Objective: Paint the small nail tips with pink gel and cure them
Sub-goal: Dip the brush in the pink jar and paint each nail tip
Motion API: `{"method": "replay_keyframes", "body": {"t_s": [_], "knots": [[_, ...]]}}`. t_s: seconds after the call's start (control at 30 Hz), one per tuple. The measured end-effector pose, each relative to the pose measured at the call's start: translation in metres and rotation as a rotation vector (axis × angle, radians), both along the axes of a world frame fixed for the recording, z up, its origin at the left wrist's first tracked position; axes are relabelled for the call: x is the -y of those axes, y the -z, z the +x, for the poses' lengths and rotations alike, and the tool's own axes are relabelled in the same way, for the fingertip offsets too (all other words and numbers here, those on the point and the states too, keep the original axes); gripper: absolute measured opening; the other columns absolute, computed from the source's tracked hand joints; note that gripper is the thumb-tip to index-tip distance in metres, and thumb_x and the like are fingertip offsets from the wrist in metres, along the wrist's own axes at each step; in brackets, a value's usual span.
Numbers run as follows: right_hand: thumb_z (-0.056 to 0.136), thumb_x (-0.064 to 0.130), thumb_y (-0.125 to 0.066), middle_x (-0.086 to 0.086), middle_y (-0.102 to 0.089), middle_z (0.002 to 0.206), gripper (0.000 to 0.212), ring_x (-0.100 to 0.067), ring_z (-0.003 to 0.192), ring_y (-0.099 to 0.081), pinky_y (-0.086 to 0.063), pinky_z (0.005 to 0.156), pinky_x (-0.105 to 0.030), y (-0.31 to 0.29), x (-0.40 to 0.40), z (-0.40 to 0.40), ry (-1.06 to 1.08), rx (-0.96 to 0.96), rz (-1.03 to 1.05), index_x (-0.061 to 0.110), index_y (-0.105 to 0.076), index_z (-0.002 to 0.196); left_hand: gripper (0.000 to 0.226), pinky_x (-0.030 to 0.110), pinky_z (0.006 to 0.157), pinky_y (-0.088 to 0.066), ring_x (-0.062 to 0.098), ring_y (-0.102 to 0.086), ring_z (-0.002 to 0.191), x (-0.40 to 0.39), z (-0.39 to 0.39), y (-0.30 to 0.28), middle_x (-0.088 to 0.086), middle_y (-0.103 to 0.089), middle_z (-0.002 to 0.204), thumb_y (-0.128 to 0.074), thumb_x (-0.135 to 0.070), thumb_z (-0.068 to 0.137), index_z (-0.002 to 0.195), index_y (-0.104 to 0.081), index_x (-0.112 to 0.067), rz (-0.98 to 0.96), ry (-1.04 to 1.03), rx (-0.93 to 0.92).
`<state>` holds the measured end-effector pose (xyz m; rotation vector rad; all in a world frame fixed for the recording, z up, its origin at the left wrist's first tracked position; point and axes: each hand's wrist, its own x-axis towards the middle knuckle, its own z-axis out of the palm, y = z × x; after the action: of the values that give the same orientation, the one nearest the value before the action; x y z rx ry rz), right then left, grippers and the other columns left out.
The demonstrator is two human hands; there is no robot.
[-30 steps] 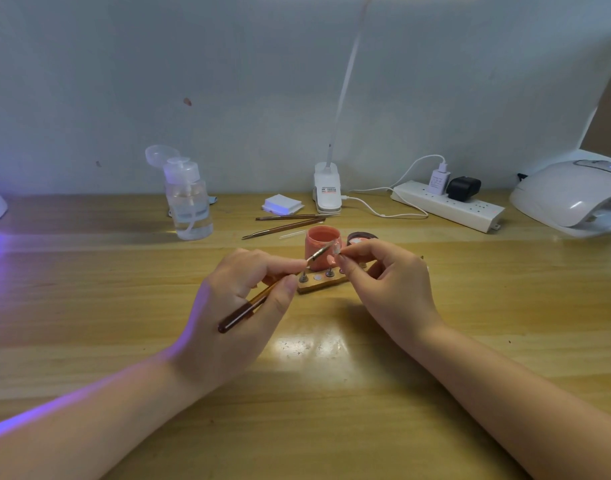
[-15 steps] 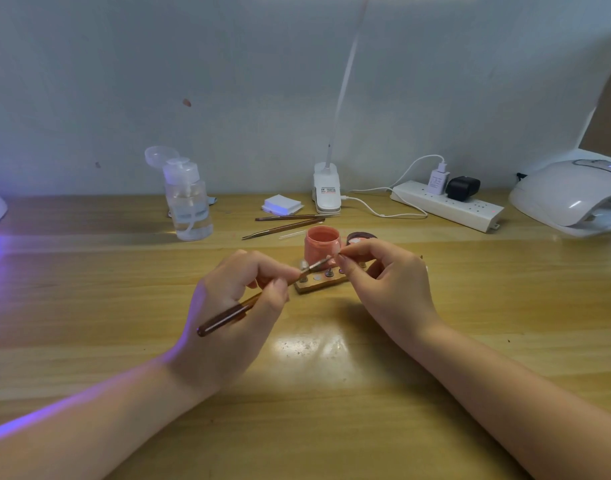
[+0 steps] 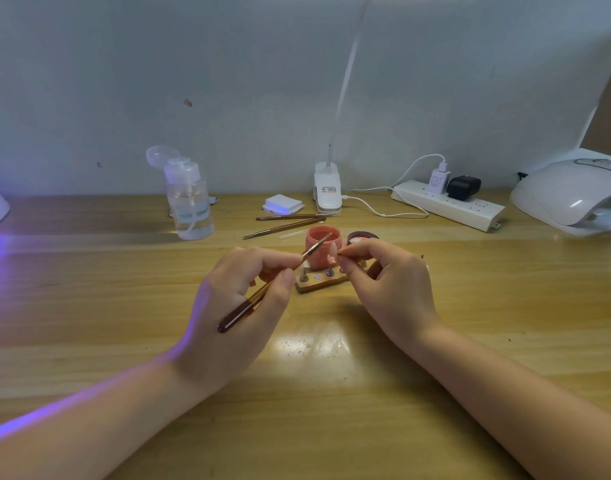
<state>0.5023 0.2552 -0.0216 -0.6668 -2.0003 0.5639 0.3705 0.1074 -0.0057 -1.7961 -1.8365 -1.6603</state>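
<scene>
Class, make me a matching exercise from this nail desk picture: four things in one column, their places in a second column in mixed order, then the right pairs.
Things
1. brush
2. nail tip
3. pump bottle
4. power strip

Places
A. back of the desk, right of the clip lamp
B. pinched in the right hand
C. back of the desk, left of the clip lamp
D. held in the left hand

Pairs: 1-D, 2-B, 3-C, 4-A

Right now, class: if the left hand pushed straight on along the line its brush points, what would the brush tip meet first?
Probably the pink gel jar: the left hand's brush aims at its open top, though depth is unclear.
</scene>
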Motion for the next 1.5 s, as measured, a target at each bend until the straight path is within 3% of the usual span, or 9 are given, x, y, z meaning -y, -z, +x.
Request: {"method": "replay_keyframes", "body": {"t_s": [0.2, 0.37, 0.47, 0.9, 1.07, 1.27, 1.33, 1.4, 1.5], "knots": [[0.083, 0.018, -0.073, 0.015, -0.067, 0.081, 0.008, -0.012, 0.056, -0.053, -0.045, 0.058, -0.025, 0.0, 0.0, 0.0, 0.011, -0.006, 0.01, 0.022, -0.075, 0.09, 0.02, 0.018, 0.077, -0.042, 0.004, -0.058, 0.085, 0.001, 0.0, 0.001, -0.017, -0.064, 0.083, -0.052, -0.025, 0.084, 0.092, -0.069, -0.022, 0.011, 0.061, -0.078], [0.084, 0.019, -0.073, 0.012, -0.069, 0.077, 0.006, -0.014, 0.053, -0.053, -0.046, 0.057, -0.031, 0.0, 0.0, -0.001, -0.042, -0.026, -0.05, 0.02, -0.075, 0.089, 0.019, 0.016, 0.078, -0.043, 0.011, -0.062, 0.092, 0.0, 0.0, 0.0, -0.015, -0.068, 0.088, -0.054, -0.037, 0.088, 0.101, -0.067, -0.034, -0.005, -0.004, 0.08], [0.084, 0.017, -0.072, 0.013, -0.067, 0.074, 0.006, -0.015, 0.055, -0.053, -0.046, 0.056, -0.03, 0.0, 0.0, 0.0, -0.061, -0.035, -0.068, 0.02, -0.074, 0.089, 0.022, 0.012, 0.075, -0.041, 0.006, -0.061, 0.087, -0.001, 0.0, 0.001, -0.016, -0.068, 0.085, -0.052, -0.04, 0.086, 0.098, -0.068, -0.032, -0.04, 0.025, 0.105], [0.085, 0.016, -0.071, 0.009, -0.069, 0.076, 0.009, -0.019, 0.059, -0.054, -0.048, 0.059, -0.036, -0.001, -0.001, -0.001, -0.092, -0.065, -0.147, 0.02, -0.074, 0.092, 0.022, 0.011, 0.069, -0.041, 0.003, -0.06, 0.075, -0.001, -0.002, 0.001, -0.01, -0.068, 0.075, -0.051, -0.037, 0.083, 0.089, -0.069, -0.026, -0.013, 0.111, 0.178], [0.085, 0.018, -0.071, 0.01, -0.069, 0.079, 0.005, -0.018, 0.059, -0.054, -0.049, 0.061, -0.037, 0.0, -0.002, -0.001, -0.064, -0.066, -0.164, 0.021, -0.073, 0.088, 0.014, 0.013, 0.058, -0.041, 0.004, -0.055, 0.064, -0.02, -0.005, -0.027, -0.01, -0.067, 0.067, -0.056, -0.028, 0.082, 0.08, -0.07, -0.028, 0.008, 0.004, 0.307], [0.084, 0.017, -0.071, 0.011, -0.068, 0.08, 0.003, -0.018, 0.06, -0.056, -0.048, 0.062, -0.038, 0.001, -0.003, -0.004, -0.063, -0.058, -0.181, 0.019, -0.073, 0.087, 0.021, 0.007, 0.044, -0.035, -0.002, -0.053, 0.049, -0.071, -0.024, -0.068, -0.009, -0.066, 0.056, -0.057, -0.019, 0.082, 0.071, -0.073, -0.012, -0.226, -0.159, 0.155], [0.084, 0.017, -0.072, 0.012, -0.067, 0.078, 0.003, -0.016, 0.058, -0.055, -0.047, 0.061, -0.035, 0.001, -0.003, -0.004, -0.068, -0.055, -0.169, 0.017, -0.073, 0.087, 0.023, 0.021, 0.058, -0.05, 0.004, -0.06, 0.057, -0.089, -0.029, -0.074, -0.006, -0.066, 0.053, -0.056, -0.016, 0.083, 0.071, -0.074, -0.009, -0.345, -0.184, 0.146], [0.084, 0.016, -0.071, 0.012, -0.067, 0.076, 0.003, -0.013, 0.055, -0.052, -0.045, 0.059, -0.033, 0.001, -0.002, -0.004, -0.069, -0.056, -0.164, 0.016, -0.073, 0.087, 0.023, 0.04, 0.076, -0.057, 0.022, -0.067, 0.075, -0.103, -0.03, -0.076, -0.002, -0.065, 0.052, -0.055, -0.014, 0.081, 0.07, -0.074, -0.005, -0.447, -0.174, 0.168], [0.084, 0.016, -0.071, 0.011, -0.067, 0.074, 0.003, -0.012, 0.054, -0.051, -0.045, 0.058, -0.034, 0.001, -0.002, -0.004, -0.068, -0.049, -0.153, 0.016, -0.073, 0.086, 0.023, 0.035, 0.076, -0.053, 0.018, -0.065, 0.074, -0.114, -0.028, -0.075, -0.004, -0.066, 0.05, -0.054, -0.015, 0.079, 0.068, -0.073, -0.01, -0.561, -0.17, 0.18]]}}
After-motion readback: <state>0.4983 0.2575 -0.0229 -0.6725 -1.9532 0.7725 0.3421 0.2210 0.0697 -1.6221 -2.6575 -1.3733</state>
